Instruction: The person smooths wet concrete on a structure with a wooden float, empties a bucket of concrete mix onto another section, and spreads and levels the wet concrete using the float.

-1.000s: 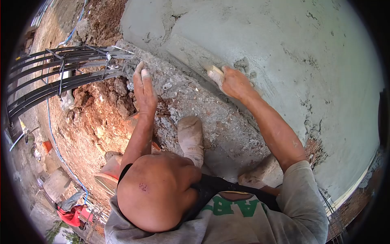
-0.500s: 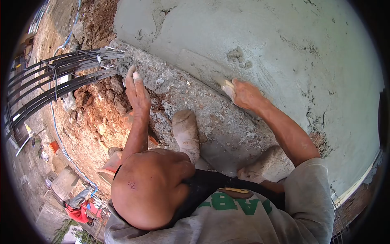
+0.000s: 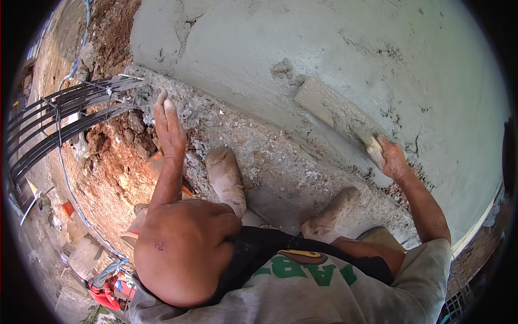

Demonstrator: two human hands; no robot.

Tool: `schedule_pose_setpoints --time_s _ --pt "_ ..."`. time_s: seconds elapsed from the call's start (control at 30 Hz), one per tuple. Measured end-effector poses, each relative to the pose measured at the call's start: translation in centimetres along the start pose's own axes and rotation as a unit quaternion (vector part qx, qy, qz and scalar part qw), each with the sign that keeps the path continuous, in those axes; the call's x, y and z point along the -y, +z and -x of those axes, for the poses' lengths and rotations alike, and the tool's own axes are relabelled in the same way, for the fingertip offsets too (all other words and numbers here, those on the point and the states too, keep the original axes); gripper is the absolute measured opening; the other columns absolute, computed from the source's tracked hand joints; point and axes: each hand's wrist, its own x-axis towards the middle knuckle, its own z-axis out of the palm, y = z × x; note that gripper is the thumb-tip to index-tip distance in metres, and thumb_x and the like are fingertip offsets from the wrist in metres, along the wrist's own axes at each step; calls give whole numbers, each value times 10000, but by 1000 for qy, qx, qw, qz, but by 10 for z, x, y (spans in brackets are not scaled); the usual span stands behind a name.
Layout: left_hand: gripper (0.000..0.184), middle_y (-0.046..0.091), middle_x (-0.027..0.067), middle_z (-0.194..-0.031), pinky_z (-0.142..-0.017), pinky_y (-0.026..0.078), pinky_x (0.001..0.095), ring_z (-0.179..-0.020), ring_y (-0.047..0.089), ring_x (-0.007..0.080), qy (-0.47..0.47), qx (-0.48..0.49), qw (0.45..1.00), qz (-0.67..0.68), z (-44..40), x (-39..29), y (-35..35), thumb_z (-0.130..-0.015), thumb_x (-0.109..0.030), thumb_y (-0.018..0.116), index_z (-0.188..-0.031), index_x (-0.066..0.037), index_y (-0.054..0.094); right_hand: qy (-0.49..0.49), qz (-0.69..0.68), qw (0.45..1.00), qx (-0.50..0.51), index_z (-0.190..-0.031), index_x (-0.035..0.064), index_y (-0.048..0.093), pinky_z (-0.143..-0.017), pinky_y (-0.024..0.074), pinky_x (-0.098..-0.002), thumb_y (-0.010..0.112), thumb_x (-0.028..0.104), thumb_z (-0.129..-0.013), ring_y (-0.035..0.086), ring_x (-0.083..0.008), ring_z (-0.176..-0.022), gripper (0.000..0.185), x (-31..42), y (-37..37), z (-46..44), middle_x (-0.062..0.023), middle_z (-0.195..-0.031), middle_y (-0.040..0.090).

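Note:
My right hand is wrapped round the pale handle of a long, mortar-covered float. The float lies tilted on the smooth wet grey cement, near its lower edge. On the left, my left hand is raised with its fingers stretched out and nothing in it, beside the end of the dark rebar. A thin string line runs along the rough concrete edge between my hands.
My dusty covered feet stand on the rough ground below the cement. Reddish soil and a blue hose lie at the left. Another person in red is at the lower left. A mesh of bars shows at the lower right.
My right hand and the float have moved right and down along the cement. My left hand keeps its stretched-out pose, while the whole view has shifted somewhat.

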Motion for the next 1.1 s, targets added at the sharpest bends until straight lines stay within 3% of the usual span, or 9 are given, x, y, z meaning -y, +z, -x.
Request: schedule_pose_setpoints --time_s 0.23,0.33,0.73,0.8,0.9,1.0,1.1 --pt "508 465 208 -1350 -1085 310 388 -1273 429 295 23 -1 999 -26 -1 -18 6 -1036 -343 347 -1338 56 434 6 -8 994 112 -1104 -50 489 -712 488 -520 520 455 -942 637 -432 -783 532 116 28 -127 -249 -806 644" --pt "488 470 206 -1345 -1083 313 387 -1268 431 296 24 5 999 -24 2 -18 11 -1036 -318 351 -1336 57 436 10 -30 996 81 -1112 -68 487 -717 494 -518 525 419 -945 643 -433 -815 517 130 40 -151 -259 -840 651" --pt "493 466 205 -1354 -1080 318 388 -1271 436 296 40 35 998 -41 -6 -33 25 -1035 -324 351 -1345 51 434 187 -6 967 -172 -1166 -47 518 -723 495 -530 530 353 -942 627 -479 -847 459 -29 23 -94 -313 -890 641" --pt "495 465 204 -1355 -1080 320 389 -1271 436 295 45 36 997 -47 -7 -32 22 -1035 -325 351 -1348 49 433 156 -33 953 -257 -1108 -32 534 -612 517 -477 507 343 -950 653 -404 -680 408 -93 34 -87 -252 -816 651" --pt "495 466 202 -1355 -1078 323 389 -1271 437 291 32 29 998 -45 -4 -25 13 -1034 -325 354 -1352 47 432 337 -359 831 -257 -1027 -4 534 -470 486 -381 486 352 -955 594 -255 -508 366 -84 -7 -91 -143 -706 601" --pt "481 471 199 -1351 -1079 322 382 -1265 441 283 24 22 998 -58 5 -13 3 -1033 -310 367 -1354 42 430 313 -458 788 -267 -971 27 521 -395 422 -307 486 452 -950 483 -142 -425 427 -77 -31 -117 -51 -644 517" --pt "467 478 200 -1346 -1080 320 380 -1261 444 281 8 5 999 -41 7 -2 -4 -1031 -298 376 -1349 40 436 313 -486 785 -221 -971 35 523 -394 425 -320 487 545 -927 488 -158 -416 513 -56 -44 -165 -53 -639 526"
